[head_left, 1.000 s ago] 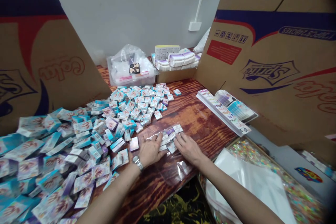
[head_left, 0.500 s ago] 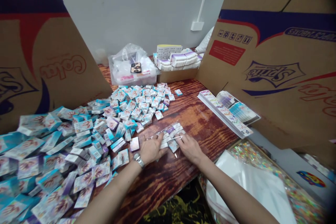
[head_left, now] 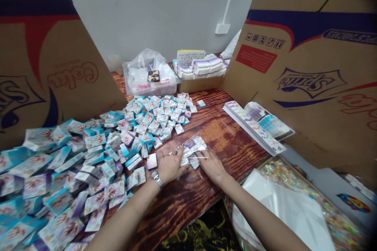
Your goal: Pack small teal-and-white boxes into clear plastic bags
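A clear plastic bag [head_left: 193, 144] with several small white, blue and purple boxes in it lies on the wood-grain table [head_left: 232, 141]. My left hand [head_left: 171, 166], with a metal wristwatch [head_left: 157, 179] at the wrist, holds the bag's left side, thumb along its edge. From the right, my right hand [head_left: 212, 166] grips the other side, fingers curled at the plastic; some fingertips are hidden. A single small box [head_left: 152, 161] sits just left of my left hand, beside a large heap of loose small boxes [head_left: 153, 115].
Tall cardboard cartons stand left [head_left: 67, 47] and right [head_left: 294, 59]. At the back are a clear plastic tub [head_left: 150, 86] and a carton of white packs [head_left: 203, 83]. Printed sheets [head_left: 250, 125] lie on the right; below them is a box of colourful bits [head_left: 282, 172] with white bags [head_left: 273, 204].
The bag's plastic has shifted and its loose front edge now lies flatter over the boxes between my hands. Both hands stay nearly in place; the view moves slightly.
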`<act>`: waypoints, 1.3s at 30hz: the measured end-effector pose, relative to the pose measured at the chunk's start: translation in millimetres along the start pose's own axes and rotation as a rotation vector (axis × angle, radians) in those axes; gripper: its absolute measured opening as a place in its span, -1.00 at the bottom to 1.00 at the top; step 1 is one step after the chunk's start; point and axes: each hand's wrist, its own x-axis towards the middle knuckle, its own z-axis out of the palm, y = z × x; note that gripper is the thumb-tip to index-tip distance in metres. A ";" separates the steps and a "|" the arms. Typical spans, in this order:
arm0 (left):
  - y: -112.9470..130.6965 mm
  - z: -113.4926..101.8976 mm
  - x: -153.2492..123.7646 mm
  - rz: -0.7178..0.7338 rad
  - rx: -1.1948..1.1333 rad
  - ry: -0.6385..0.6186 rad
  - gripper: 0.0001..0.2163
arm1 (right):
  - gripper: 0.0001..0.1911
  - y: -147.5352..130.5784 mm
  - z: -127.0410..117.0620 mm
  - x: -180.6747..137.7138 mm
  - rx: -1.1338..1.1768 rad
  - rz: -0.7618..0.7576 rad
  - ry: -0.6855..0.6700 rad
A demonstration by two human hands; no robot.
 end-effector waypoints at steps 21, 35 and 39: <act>8.7 0.9 -16.9 -0.019 0.069 0.044 -0.30 | -0.60 -14.2 -12.2 9.0 0.089 -0.057 0.053; -4.9 6.9 17.1 0.145 -0.103 0.055 -0.41 | -0.69 -6.8 -6.4 22.5 0.105 -0.063 0.079; -4.5 6.7 16.3 0.181 -0.057 0.075 -0.45 | -0.66 -6.5 -2.8 19.4 0.115 -0.049 0.102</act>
